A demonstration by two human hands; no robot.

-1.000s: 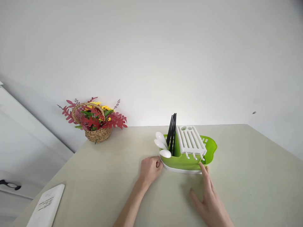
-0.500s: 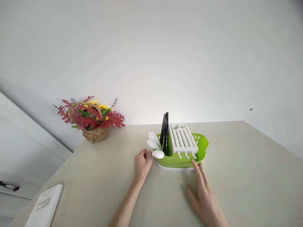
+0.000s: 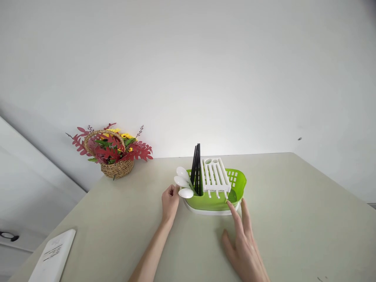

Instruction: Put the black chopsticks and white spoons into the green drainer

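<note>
A green plastic cutlery rack [image 3: 205,203] with a white base stands on the table. Black chopsticks [image 3: 196,168] and three white spoons [image 3: 186,193] lean out of its left compartment. A white slotted holder with small hooks [image 3: 216,176] sits over its middle. My left hand [image 3: 170,203] is closed at the rack's left end, close by the spoons; whatever its fingers may hold is hidden. My right hand [image 3: 242,239] is open at the front right, fingers spread, the index fingertip at the rack's front wall near the hooks.
A wicker basket [image 3: 117,169] of red leaves and yellow flowers stands at the back left near the wall. A white slotted device [image 3: 53,254] lies at the table's left front edge. White furniture with a dark handle [image 3: 8,236] is beyond the table on the left.
The view has shifted, so the rack and both hands appear further left. My right hand's fingers are spread a little wider. The chopsticks, spoons and holder keep their places in the rack.
</note>
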